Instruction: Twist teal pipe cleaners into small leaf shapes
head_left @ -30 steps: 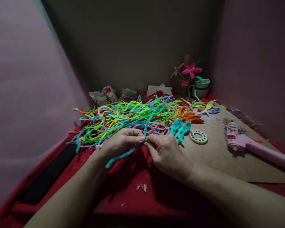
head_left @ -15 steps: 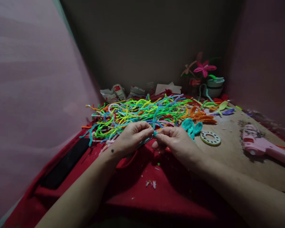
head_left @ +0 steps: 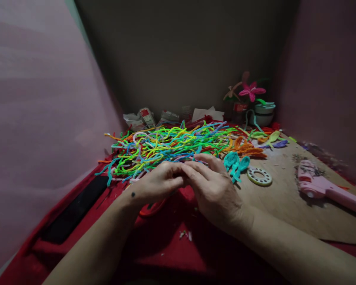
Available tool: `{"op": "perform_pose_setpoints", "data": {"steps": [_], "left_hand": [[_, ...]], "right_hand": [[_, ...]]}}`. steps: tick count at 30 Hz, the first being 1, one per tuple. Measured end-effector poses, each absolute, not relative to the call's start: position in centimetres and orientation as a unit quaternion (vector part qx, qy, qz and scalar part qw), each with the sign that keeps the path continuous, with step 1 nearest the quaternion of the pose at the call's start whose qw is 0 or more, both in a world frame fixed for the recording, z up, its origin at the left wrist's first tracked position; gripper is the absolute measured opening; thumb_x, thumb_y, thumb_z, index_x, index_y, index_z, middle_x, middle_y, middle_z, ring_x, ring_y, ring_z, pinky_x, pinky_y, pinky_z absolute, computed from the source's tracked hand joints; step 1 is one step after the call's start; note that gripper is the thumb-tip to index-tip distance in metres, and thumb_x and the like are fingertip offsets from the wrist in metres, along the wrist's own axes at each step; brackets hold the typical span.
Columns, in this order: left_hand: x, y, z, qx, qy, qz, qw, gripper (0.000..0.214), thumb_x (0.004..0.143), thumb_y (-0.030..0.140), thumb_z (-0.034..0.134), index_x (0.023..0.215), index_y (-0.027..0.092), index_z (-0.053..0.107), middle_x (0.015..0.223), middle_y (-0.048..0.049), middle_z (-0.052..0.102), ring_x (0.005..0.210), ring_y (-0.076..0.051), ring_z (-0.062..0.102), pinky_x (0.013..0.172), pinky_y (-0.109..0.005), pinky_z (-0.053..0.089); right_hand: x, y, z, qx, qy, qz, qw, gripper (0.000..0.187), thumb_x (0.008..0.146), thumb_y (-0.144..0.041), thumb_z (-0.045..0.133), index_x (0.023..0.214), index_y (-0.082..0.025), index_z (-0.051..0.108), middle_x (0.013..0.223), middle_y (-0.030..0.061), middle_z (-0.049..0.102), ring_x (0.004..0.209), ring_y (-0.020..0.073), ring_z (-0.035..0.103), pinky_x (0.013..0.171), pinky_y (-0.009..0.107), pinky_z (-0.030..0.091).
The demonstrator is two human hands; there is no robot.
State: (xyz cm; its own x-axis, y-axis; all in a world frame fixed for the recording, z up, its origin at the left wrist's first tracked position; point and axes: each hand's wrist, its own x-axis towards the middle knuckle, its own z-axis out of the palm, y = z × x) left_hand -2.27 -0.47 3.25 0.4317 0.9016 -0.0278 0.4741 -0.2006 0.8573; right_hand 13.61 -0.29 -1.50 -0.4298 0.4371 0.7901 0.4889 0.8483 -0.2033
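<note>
My left hand [head_left: 163,178] and my right hand [head_left: 213,182] meet over the front of the pile of pipe cleaners, fingertips pressed together. A teal pipe cleaner [head_left: 198,149] shows a short end just above the right fingers; the rest is hidden between the hands. The right fingers reach over the left fingertips and cover the pinch. Beside the right hand lie teal looped pipe-cleaner petals [head_left: 236,163]. Partly under the left wrist is a red-orange loop [head_left: 151,209], which looks like a scissor handle.
Many coloured pipe cleaners [head_left: 166,142] are heaped behind the hands. A black phone-like slab [head_left: 77,209] lies left on the red cloth [head_left: 166,253]. At right, a round holed disc [head_left: 259,176] and a pink glue gun [head_left: 323,186] rest on a board. A pot [head_left: 263,114] stands behind.
My right hand has turned and moved over the left fingertips, hiding the pinch. The teal pipe cleaner, upright before, now shows only a short end. The view has shifted slightly.
</note>
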Motion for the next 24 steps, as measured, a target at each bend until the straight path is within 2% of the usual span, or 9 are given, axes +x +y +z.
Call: {"op": "perform_pose_setpoints", "data": {"steps": [3,5,7,11,13,17,24], "left_hand": [[-2.5,-0.5,3.3,0.701,0.501,0.257,0.437,0.018,0.073,0.031,0.055,0.069,0.013,0.058,0.061,0.0019,0.051,0.057,-0.009,0.041,0.054,-0.020,0.034],[-2.7,-0.5,3.2,0.678,0.525,0.269,0.439,0.021,0.072,0.033,0.057,0.068,0.013,0.056,0.056,0.0036,0.046,0.051,-0.007,0.037,0.050,-0.019,0.030],[-2.9,-0.3,3.1,0.667,0.532,0.282,0.439,0.022,0.072,0.035,0.058,0.068,0.014,0.056,0.056,0.0037,0.047,0.050,-0.007,0.037,0.049,-0.019,0.029],[-2.9,-0.1,2.9,0.675,0.530,0.297,0.418,0.021,0.071,0.035,0.058,0.069,0.014,0.059,0.059,0.0019,0.051,0.054,-0.008,0.041,0.052,-0.020,0.032],[-2.9,-0.1,2.9,0.679,0.534,0.295,0.407,0.021,0.070,0.034,0.060,0.068,0.014,0.060,0.060,0.0014,0.052,0.056,-0.009,0.043,0.054,-0.020,0.033],[-2.7,-0.2,3.1,0.667,0.545,0.297,0.411,0.019,0.067,0.031,0.062,0.064,0.013,0.061,0.058,0.0013,0.052,0.054,-0.009,0.042,0.051,-0.020,0.033],[-1.9,-0.2,2.3,0.684,0.541,0.310,0.380,0.020,0.074,0.033,0.054,0.069,0.014,0.056,0.059,0.0029,0.049,0.053,-0.008,0.040,0.050,-0.019,0.032]], "right_hand": [[13.7,-0.3,-1.6,-0.321,-0.844,-0.022,0.429,0.024,0.084,-0.016,0.044,0.092,-0.012,0.066,0.077,0.0097,0.065,0.084,0.0232,0.051,0.084,0.042,0.036],[13.8,-0.3,-1.6,-0.346,-0.836,0.024,0.426,0.024,0.083,-0.016,0.044,0.080,-0.013,0.067,0.073,0.0090,0.064,0.075,0.0208,0.051,0.077,0.038,0.037],[13.9,-0.2,-1.4,-0.370,-0.816,0.129,0.425,0.023,0.083,-0.017,0.045,0.078,-0.014,0.067,0.072,0.0072,0.065,0.070,0.0179,0.053,0.070,0.033,0.038],[13.9,-0.1,-0.5,-0.392,-0.724,0.418,0.383,0.020,0.079,-0.022,0.050,0.071,-0.015,0.067,0.061,0.0010,0.062,0.054,0.0112,0.050,0.054,0.024,0.036],[13.8,0.0,-0.1,-0.401,-0.676,0.498,0.366,0.017,0.075,-0.020,0.053,0.064,-0.014,0.065,0.055,-0.0009,0.058,0.049,0.0093,0.046,0.050,0.022,0.035],[13.6,0.0,0.1,-0.417,-0.641,0.527,0.370,0.018,0.071,-0.017,0.055,0.054,-0.014,0.059,0.050,-0.0021,0.054,0.047,0.0078,0.044,0.046,0.020,0.033],[13.3,0.1,-0.4,-0.415,-0.583,0.589,0.376,0.020,0.075,-0.021,0.054,0.057,-0.013,0.057,0.050,-0.0003,0.056,0.041,0.0062,0.044,0.040,0.018,0.032]]}}
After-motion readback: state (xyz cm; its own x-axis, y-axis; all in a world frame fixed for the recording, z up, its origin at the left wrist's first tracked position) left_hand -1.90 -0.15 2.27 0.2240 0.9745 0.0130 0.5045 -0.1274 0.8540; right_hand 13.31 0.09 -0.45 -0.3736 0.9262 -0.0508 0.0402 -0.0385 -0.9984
